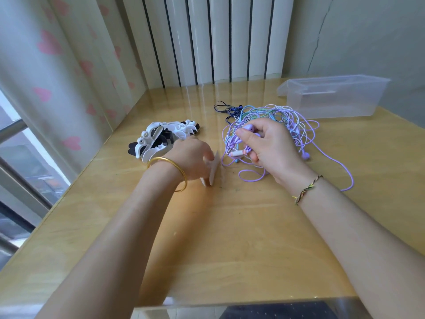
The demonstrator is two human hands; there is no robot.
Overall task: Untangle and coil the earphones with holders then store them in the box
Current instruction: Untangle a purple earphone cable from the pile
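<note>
1. Head view, right of centre: tangle of purple, blue and green earphones (287,120) heaped on the desk (230,238), just in front of the clear plastic box (333,102) at upper right.
2. Probably light, limp and springy, and quick to snag; better to ease loops apart than to yank the thin cords.
3. Best taken at the firm ends, an earbud (249,128) or the jack plug (239,153), then followed along one cord.
4. Right grip (271,146) curled round a purple earbud and bunched cord, over the heap.
5. Left grip (190,157) pinching a blurred pale flat piece (215,170), probably a holder, beside the black-and-white holder pile (161,139).
6. Glossy wooden desk, likely slippery; heart-print curtain (57,65) and window at left, white vertical slats (207,38) behind, cracked wall at upper right.
</note>
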